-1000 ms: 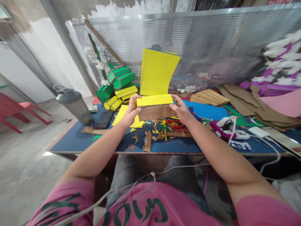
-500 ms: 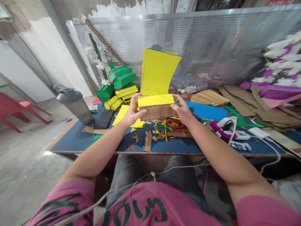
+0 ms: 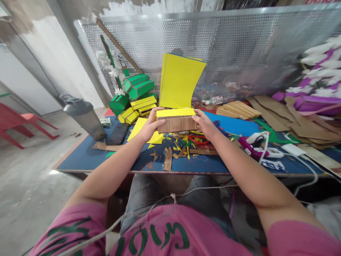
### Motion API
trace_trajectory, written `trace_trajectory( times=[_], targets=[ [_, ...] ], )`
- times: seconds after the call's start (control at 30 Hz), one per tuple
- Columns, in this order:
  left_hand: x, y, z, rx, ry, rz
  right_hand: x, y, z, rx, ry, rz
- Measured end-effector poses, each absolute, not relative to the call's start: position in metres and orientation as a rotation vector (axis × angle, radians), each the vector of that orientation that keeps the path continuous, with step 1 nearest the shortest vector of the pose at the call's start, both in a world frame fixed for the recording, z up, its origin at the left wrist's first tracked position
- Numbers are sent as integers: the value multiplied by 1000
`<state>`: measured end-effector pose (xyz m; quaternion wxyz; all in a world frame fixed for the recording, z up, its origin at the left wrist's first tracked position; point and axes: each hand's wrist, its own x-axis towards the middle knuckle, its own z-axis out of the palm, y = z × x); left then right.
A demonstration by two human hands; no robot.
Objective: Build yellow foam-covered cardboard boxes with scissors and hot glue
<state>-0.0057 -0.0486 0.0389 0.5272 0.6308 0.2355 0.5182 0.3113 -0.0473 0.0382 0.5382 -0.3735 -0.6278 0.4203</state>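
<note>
Your blue worktop (image 3: pixel 87 156) carries cardboard scraps (image 3: pixel 167 159) at centre, a grey shaker bottle (image 3: pixel 83 115) at nine o'clock, cardboard sheets (image 3: pixel 290 122) at three o'clock.

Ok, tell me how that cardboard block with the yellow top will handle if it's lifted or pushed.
The cardboard block is corrugated, so probably light for its size and fairly stiff. The left hand and right hand grip its ends without visibly bending it. Flat-sided, it should slide rather than roll, though hard squeezing would likely crush the flutes.
</note>
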Motion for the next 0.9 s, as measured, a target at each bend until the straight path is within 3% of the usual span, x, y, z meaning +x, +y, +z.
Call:
trace_trajectory(
  times=[0.9],
  targets=[
    [-32,-39,43,1183,390,1185,313,-67,56,-711,-1539,786]
  ],
)
